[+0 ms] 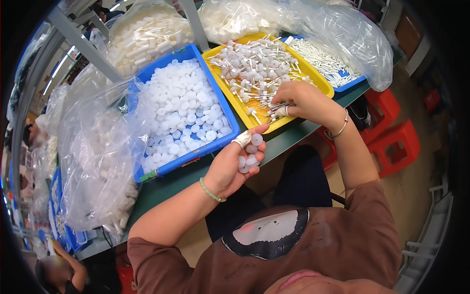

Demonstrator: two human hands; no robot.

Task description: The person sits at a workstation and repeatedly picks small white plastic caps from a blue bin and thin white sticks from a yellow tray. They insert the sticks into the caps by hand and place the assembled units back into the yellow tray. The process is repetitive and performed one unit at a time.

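Observation:
My left hand, palm up near the table's front edge, curls around several translucent white plastic discs. White tape wraps one of its fingers, which points toward the yellow tray. Inside that tray lie many thin sticks fitted with white discs and tubes. My right hand reaches down to the tray's near right part, its fingers pinched together among the pieces. Tape covers its thumb too. What those fingertips grip is too small and partly hidden to make out.
A blue tray full of loose white discs stands left of the yellow one. Another blue tray with small white tubes is at the right. Clear bags crowd the table's left and back. Red stools stand right. Another person sits lower left.

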